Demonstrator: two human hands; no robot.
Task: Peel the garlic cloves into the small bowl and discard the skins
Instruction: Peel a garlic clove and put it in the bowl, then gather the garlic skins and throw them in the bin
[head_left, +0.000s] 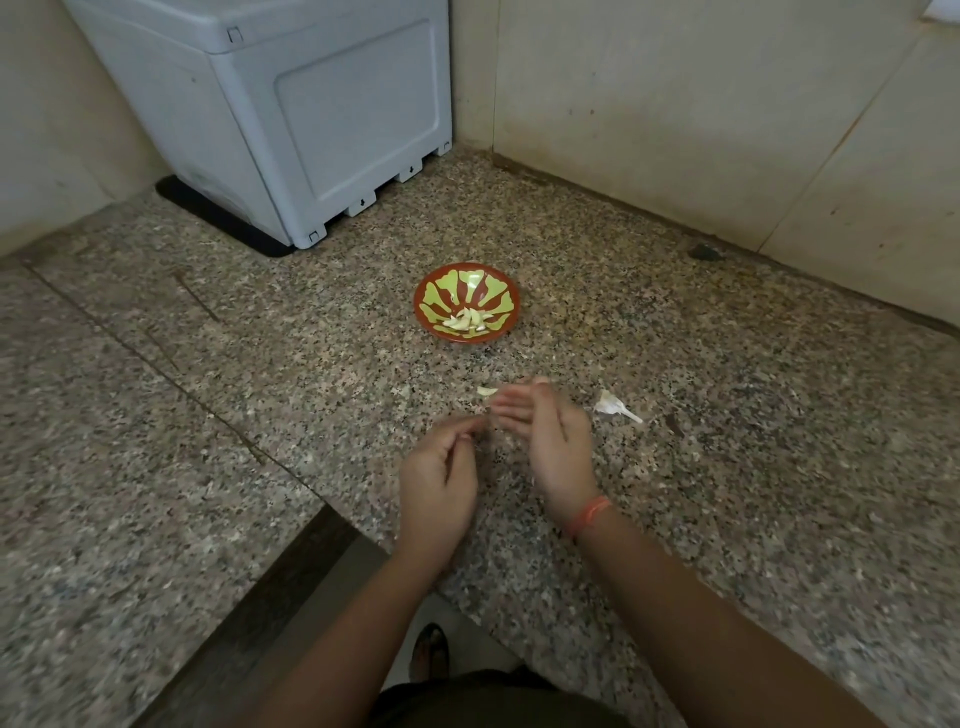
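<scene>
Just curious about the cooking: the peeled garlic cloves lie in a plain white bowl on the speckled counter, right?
No: the head view shows a red-brown bowl with green patches, not plain white. The peeled cloves do lie in it.

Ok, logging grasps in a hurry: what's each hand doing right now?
Left hand: fingers curled together; whether they hold anything cannot be told.
Right hand: open, fingers fairly straight; a garlic clove shows just beyond its fingertips.

L hand (439, 478) fingers curled, R hand (545, 436) blurred w/ fingers loosely extended, hands close together.
</scene>
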